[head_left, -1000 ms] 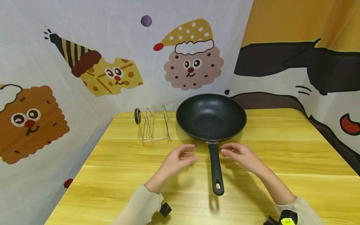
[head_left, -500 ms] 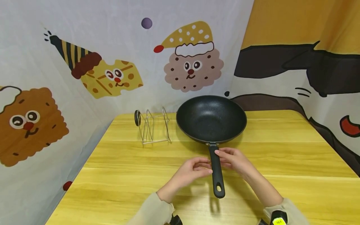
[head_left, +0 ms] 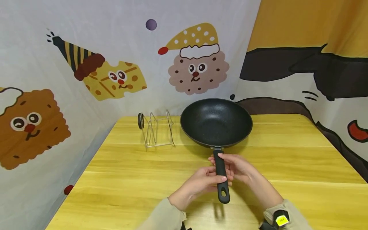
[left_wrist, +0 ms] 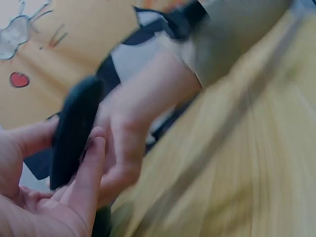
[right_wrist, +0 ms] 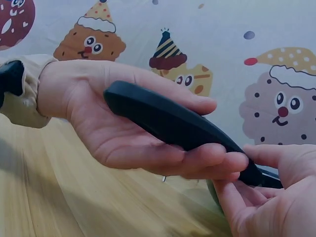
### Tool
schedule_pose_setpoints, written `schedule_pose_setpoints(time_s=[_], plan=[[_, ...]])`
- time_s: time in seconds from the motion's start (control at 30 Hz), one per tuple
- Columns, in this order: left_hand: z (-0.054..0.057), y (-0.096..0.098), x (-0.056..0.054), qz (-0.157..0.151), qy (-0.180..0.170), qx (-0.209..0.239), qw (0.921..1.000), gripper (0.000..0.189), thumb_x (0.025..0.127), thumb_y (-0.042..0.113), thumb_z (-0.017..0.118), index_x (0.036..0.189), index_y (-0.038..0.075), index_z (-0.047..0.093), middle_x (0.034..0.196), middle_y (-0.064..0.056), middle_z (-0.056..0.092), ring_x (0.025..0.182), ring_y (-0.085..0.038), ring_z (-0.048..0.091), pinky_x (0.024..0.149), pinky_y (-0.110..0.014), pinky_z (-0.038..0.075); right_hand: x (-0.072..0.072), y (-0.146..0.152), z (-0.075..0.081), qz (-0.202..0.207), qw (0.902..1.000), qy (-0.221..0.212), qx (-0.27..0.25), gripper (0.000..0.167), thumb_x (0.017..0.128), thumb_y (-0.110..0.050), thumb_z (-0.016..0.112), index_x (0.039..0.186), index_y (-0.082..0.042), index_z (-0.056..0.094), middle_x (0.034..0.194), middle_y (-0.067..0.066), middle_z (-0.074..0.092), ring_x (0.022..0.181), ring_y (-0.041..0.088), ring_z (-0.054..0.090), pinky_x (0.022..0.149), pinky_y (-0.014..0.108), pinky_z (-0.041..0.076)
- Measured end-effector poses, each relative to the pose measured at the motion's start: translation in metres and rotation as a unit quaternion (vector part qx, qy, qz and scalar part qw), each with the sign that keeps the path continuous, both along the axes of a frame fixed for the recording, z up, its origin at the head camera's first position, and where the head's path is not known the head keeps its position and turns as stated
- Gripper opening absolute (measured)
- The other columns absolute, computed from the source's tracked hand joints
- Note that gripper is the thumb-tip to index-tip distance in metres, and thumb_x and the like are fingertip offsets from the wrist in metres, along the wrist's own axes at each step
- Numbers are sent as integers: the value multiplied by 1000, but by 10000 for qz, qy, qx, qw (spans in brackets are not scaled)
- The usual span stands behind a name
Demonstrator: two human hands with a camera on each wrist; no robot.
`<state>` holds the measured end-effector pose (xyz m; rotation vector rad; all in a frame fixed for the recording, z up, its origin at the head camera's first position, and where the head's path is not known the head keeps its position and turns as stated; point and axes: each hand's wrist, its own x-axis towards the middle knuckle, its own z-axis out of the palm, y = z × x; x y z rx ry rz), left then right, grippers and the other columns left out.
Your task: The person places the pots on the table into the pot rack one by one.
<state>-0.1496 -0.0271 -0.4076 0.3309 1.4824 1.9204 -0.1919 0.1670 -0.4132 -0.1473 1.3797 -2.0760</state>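
Note:
A black frying pan, deep like a wok (head_left: pixel 215 124), sits toward the back of the wooden table, its long handle (head_left: pixel 220 166) pointing at me. My left hand (head_left: pixel 201 182) grips the lower half of that handle, thumb on top and fingers beneath. Closer to the bowl, my right hand (head_left: pixel 242 168) holds the handle from the other side, thumb above and fingertips emerging underneath on the left. In the right wrist view the handle (right_wrist: pixel 158 116) lies across the left fingers, with the right fingers pinching it further along. The left wrist view is blurred and shows the handle end (left_wrist: pixel 74 131).
Left of the pan stands a thin wire rack (head_left: pixel 159 145) with a black disc (head_left: pixel 141 120) at its upper left corner. Behind the table (head_left: pixel 120 179) hangs a cloth (head_left: pixel 120 28) printed with cartoon food. It meets the table's back and left edges.
Both hands, apart from the handle a second ago, have come together and taken hold of it. The left moved right and nearer me; the right moved in from the right. The pan looks unmoved.

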Motion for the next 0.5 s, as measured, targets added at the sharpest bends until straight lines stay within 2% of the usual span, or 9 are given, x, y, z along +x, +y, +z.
schedule_pose_setpoints(time_s=[0.07, 0.2, 0.27, 0.4, 0.5], plan=[[1, 1, 2, -1, -180, 169, 9997, 37, 98, 6, 57, 133, -6, 56, 124, -19, 70, 104, -15, 71, 97, -37, 57, 0, 0, -1, 112, 9999, 21, -77, 32, 108, -20, 43, 111, -13, 74, 106, -3, 77, 98, 8, 72, 85, 20, 57], [1, 1, 2, -65, -154, 283, 9995, 38, 99, 3, 55, 135, -8, 53, 116, -7, 73, 99, -10, 70, 95, -33, 57, 0, -1, 0, 111, 9998, 156, 3, 31, 107, -20, 44, 110, -14, 74, 105, -4, 77, 96, 8, 72, 84, 21, 58], [2, 0, 1, -80, -82, 241, 9996, 39, 98, 3, 56, 135, -8, 53, 116, -8, 73, 100, -10, 70, 94, -32, 58, 1, -2, 2, 62, 9997, 195, 97, 30, 107, -20, 45, 108, -14, 74, 103, -4, 78, 94, 8, 72, 82, 22, 58], [3, -5, 2, -168, 61, 123, 9998, 39, 98, 2, 56, 135, -9, 52, 124, -17, 69, 104, -14, 71, 97, -34, 57, 3, -6, 3, -107, 9991, 225, 340, 26, 105, -21, 50, 104, -16, 76, 101, -5, 78, 92, 8, 73, 80, 21, 59], [5, -11, 2, -335, 153, 129, 9992, 42, 98, 2, 54, 138, -11, 48, 123, -14, 69, 105, -13, 70, 98, -34, 56, 5, -10, 6, -246, 9984, 238, 456, 23, 104, -21, 53, 102, -16, 76, 100, -5, 78, 92, 7, 73, 79, 19, 59]])
